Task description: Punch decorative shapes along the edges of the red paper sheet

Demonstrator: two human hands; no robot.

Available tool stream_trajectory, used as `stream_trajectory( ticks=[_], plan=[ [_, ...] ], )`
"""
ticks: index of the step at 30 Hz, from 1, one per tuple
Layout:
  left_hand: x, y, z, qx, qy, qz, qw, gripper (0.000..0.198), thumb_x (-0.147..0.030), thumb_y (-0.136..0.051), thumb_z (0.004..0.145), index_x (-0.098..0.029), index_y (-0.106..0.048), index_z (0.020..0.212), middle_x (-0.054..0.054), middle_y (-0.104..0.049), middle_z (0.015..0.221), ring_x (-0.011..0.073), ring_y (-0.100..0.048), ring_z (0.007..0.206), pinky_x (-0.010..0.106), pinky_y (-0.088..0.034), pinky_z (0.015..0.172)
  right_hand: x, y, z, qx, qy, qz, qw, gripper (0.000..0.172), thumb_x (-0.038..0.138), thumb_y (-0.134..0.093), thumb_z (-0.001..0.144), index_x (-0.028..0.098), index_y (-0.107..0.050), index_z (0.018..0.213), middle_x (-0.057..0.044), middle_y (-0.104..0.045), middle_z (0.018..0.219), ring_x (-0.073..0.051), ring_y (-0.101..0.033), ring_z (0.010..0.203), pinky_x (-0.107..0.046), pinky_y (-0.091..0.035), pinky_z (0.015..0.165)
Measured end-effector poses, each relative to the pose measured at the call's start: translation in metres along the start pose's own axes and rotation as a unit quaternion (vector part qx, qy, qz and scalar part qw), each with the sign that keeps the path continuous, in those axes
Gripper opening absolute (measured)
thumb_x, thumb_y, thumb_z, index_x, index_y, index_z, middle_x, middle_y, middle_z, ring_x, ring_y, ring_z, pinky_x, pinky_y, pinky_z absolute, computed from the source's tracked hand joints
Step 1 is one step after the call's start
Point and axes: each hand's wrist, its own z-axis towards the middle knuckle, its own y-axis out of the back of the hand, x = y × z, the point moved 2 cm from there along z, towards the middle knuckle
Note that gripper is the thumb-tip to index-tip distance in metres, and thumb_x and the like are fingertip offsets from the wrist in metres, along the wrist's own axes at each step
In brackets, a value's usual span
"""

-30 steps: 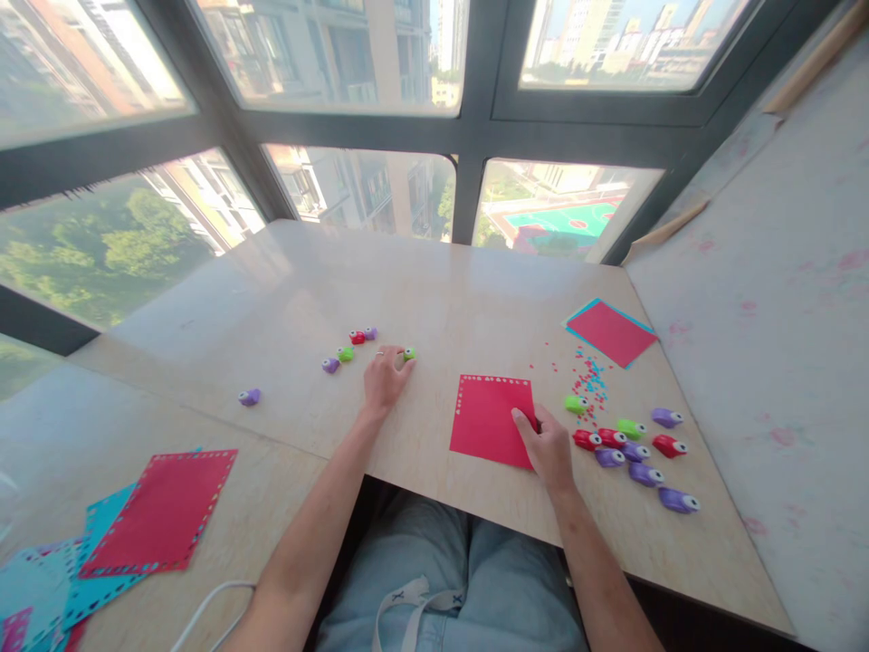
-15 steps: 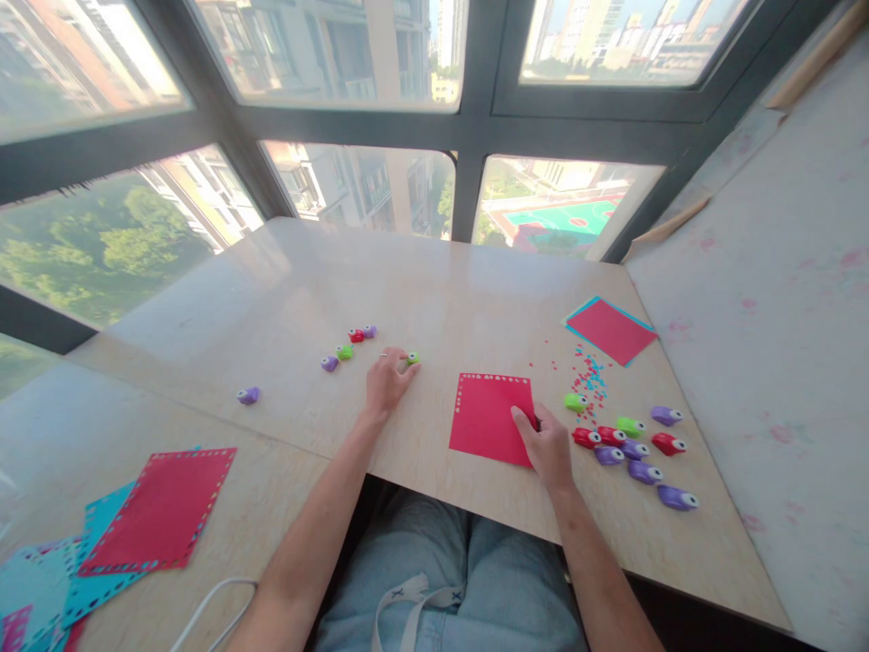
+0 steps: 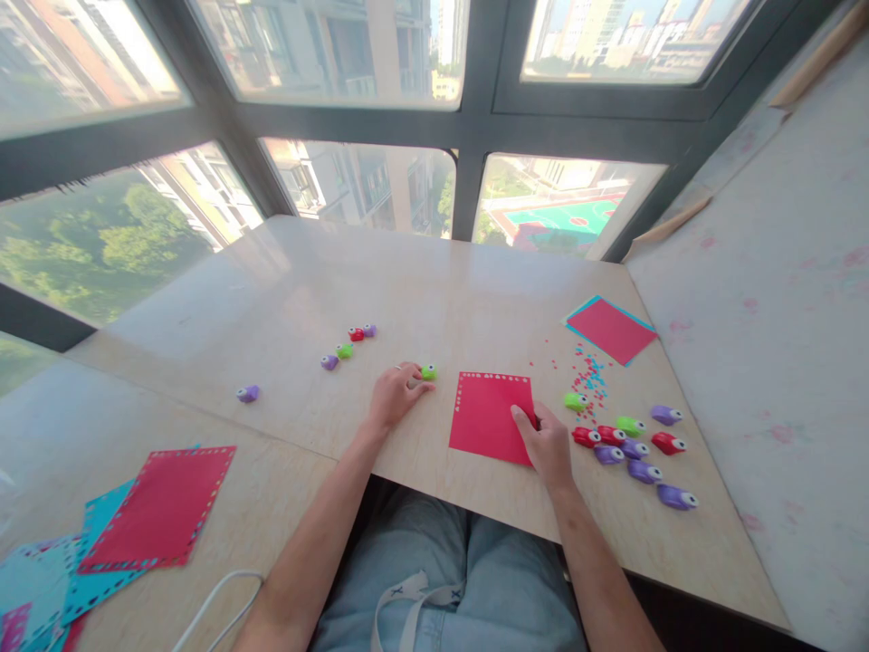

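A red square sheet lies on the table in front of me, with small punched holes along its top edge and upper left edge. My right hand grips its right edge, thumb on top and fingers underneath. Left of the sheet, my left hand has its fingers closed around a small green punch, whose eye-like end sticks out past the fingertips. The punch is a short distance from the sheet's left edge.
Several purple, red and green punches stand at the right, near red and blue confetti and stacked sheets. More punches sit left. Punched sheets and a white cable lie lower left.
My left hand and the green punch have moved slightly right and toward me, closer to the red sheet. My right hand and the sheet have stayed in place.
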Motion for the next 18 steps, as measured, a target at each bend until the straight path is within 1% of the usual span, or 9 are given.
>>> stream_trajectory(
  ticks=[2,5,7,10,14,18],
  plan=[
    [-0.003,0.000,-0.002,0.010,-0.009,0.007,1.000,0.021,-0.035,-0.077,0.079,-0.021,-0.063,0.086,0.002,-0.071,0.090,0.0143,-0.062,0.068,0.028,-0.046,0.070,0.001,0.000,0.000,0.001,-0.002,0.004,1.000,0.042,0.055,-0.054,0.084,0.016,-0.069,0.088,-0.006,-0.071,0.081,-0.022,-0.062,0.072,-0.032,-0.046,0.068],
    [-0.005,0.000,-0.004,0.013,-0.002,0.012,1.000,0.025,-0.037,-0.074,0.082,-0.022,-0.064,0.099,0.000,-0.070,0.081,0.0148,-0.062,0.066,0.026,-0.045,0.067,0.002,0.001,0.001,0.001,-0.005,0.010,1.000,0.042,0.056,-0.054,0.084,0.016,-0.069,0.088,-0.007,-0.071,0.082,-0.022,-0.061,0.073,-0.032,-0.046,0.069],
    [-0.006,-0.001,-0.004,0.019,-0.006,0.009,1.000,0.033,-0.035,-0.072,0.083,-0.023,-0.061,0.111,0.001,-0.072,0.086,0.0144,-0.062,0.066,0.026,-0.045,0.066,0.004,0.002,0.003,0.003,-0.005,0.014,1.000,0.042,0.055,-0.054,0.083,0.016,-0.069,0.089,-0.007,-0.071,0.083,-0.022,-0.062,0.074,-0.032,-0.047,0.070],
    [-0.007,-0.003,-0.003,0.035,-0.033,0.018,0.999,0.043,-0.030,-0.070,0.085,-0.022,-0.055,0.126,0.004,-0.072,0.098,0.0146,-0.063,0.070,0.027,-0.046,0.070,0.006,0.001,0.005,0.010,-0.012,0.025,1.000,0.042,0.055,-0.055,0.082,0.016,-0.069,0.089,-0.007,-0.071,0.080,-0.023,-0.061,0.073,-0.032,-0.047,0.069],
    [-0.011,-0.006,-0.001,0.063,-0.065,0.037,0.995,0.040,-0.025,-0.063,0.089,-0.022,-0.057,0.129,0.007,-0.071,0.103,0.0158,-0.063,0.074,0.029,-0.047,0.074,0.008,0.000,0.010,0.012,-0.030,0.043,0.999,0.041,0.054,-0.055,0.081,0.016,-0.068,0.086,-0.007,-0.070,0.076,-0.023,-0.061,0.070,-0.032,-0.047,0.066],
    [-0.015,-0.010,0.002,0.071,-0.070,0.024,0.995,0.037,-0.024,-0.063,0.089,-0.022,-0.060,0.125,0.007,-0.070,0.107,0.0163,-0.064,0.077,0.029,-0.048,0.076,0.006,-0.003,0.021,0.018,-0.032,0.045,0.998,0.039,0.052,-0.056,0.080,0.015,-0.069,0.085,-0.006,-0.070,0.077,-0.023,-0.061,0.070,-0.032,-0.046,0.065]
  ],
)
